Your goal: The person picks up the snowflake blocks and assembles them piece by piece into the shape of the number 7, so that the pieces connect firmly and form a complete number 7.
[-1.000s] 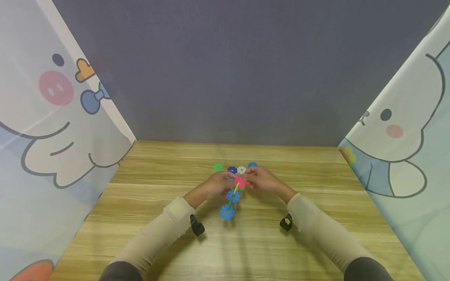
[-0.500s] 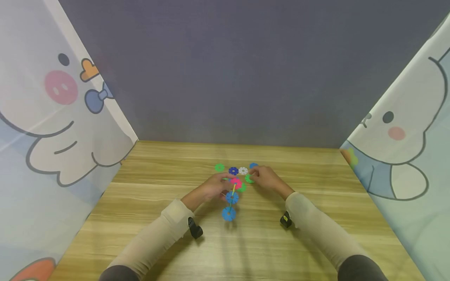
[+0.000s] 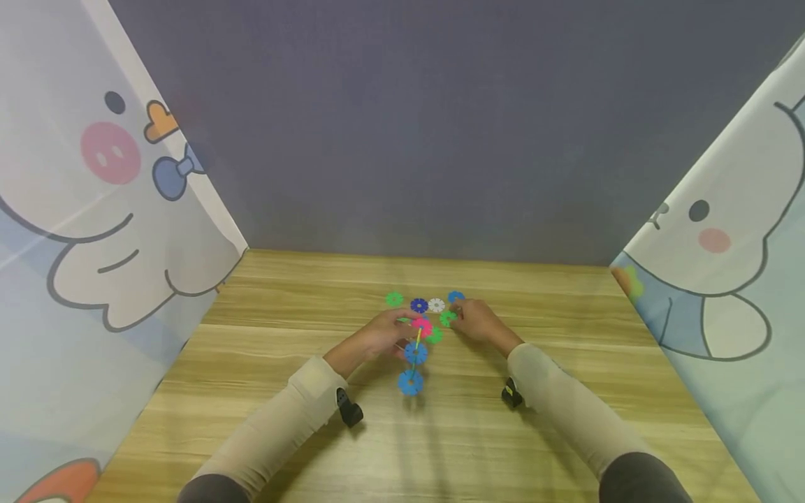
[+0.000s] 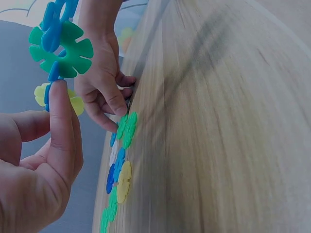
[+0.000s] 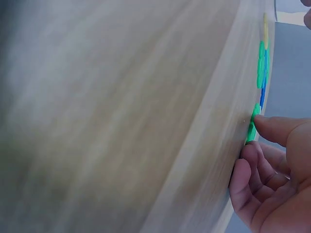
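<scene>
Left hand (image 3: 383,334) first: fingers drawn in, pinching a chain of linked discs (image 3: 416,353) held up off the counter (image 3: 302,447). A pink disc (image 3: 423,327) sits close by the fingertips, two blue ones trail toward the person, and the connecting pieces show almost edge-on. In the left wrist view the chain's blue end is cut off by the top edge, while a yellow link (image 4: 77,104) peeks out partly covered by the fingers.

Over to the right hand (image 3: 478,320) — fingers curled, low at the counter, thumb and a fingertip touching a green disc (image 3: 448,318). Whether it's actually pinched, I can't tell; the disc shows nearly edge-on from that wrist.

Just beside it, nearer the person, lies a second green disc (image 3: 434,334). Beyond, a loose row: a far green disc (image 3: 394,299), a dark blue disc (image 3: 419,305), a white disc (image 3: 437,304), and a lighter blue disc (image 3: 455,297) partly behind the right hand. A flat yellow disc (image 4: 124,181) shows clearly from the left wrist, but the head view loses it — probably behind the left hand.
</scene>
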Demonstrator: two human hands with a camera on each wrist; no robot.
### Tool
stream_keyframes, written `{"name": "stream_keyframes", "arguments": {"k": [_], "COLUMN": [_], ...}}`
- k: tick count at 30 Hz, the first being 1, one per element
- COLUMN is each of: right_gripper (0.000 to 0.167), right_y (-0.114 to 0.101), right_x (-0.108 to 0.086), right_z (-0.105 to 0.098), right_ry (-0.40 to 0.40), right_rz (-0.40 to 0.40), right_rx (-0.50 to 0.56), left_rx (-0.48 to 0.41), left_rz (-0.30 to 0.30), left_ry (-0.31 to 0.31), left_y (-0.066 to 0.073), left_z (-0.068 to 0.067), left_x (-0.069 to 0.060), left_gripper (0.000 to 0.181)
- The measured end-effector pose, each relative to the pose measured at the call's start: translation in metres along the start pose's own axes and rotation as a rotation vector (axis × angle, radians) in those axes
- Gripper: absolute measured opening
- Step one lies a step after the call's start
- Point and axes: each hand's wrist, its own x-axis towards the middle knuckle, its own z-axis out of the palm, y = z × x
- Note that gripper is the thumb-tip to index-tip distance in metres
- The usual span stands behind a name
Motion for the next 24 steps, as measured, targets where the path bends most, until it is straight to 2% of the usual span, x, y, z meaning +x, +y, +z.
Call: {"name": "stream_keyframes", "arguments": {"k": [15, 20, 24], "right_gripper": [0.037, 0.03, 0.02], "right_y": [0.0017, 0.003, 0.0046], "right_x": [-0.0006, -0.0034, -0.0066], "right_z": [0.002, 0.002, 0.0], "right_ry": [0.044, 0.077, 0.085], "right_rz": [0.022, 0.033, 0.005], "right_rx": [-0.012, 0.019, 0.034], "left_rx": [-0.019, -0.02, -0.015], "left_rz": [-0.011, -0.014, -0.008], "left_ry": [0.009, 0.018, 0.015], "left_y": [0.0005, 0.0001, 0.0002], "left_z": [0.0005, 0.0004, 0.0004], "left_x": [0.0012, 0.0024, 0.0026], "left_gripper": [0.045, 0.045, 0.046]}}
